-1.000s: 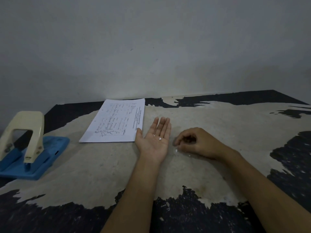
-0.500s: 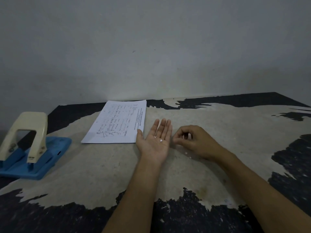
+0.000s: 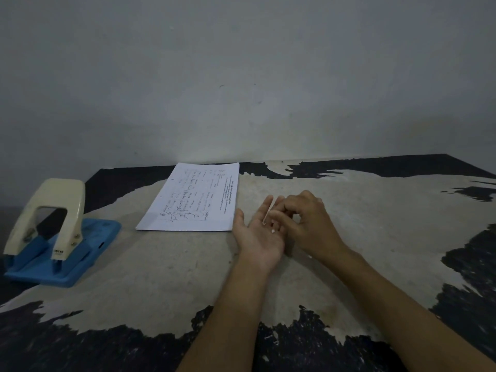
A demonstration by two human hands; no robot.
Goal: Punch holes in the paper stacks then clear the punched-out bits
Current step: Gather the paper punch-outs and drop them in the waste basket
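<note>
My left hand (image 3: 259, 234) lies palm up on the table, fingers stretched flat, with two small white paper bits (image 3: 272, 231) resting in the palm. My right hand (image 3: 306, 218) hovers over the left fingers, its fingertips pinched together above the palm; whether a bit is between them is too small to tell. A white paper stack (image 3: 193, 197) with handwriting lies flat just left of my left hand. The hole punch (image 3: 53, 232), cream lever on a blue base, stands at the table's left edge.
The table (image 3: 161, 277) has a worn beige top with black patches where the coating remains. A grey wall rises right behind it. A tiny white speck (image 3: 310, 256) lies on the table under my right wrist.
My right hand has lifted off the table and moved left over my open left palm, fingertips pinched. The left hand has stayed in place, palm up.
</note>
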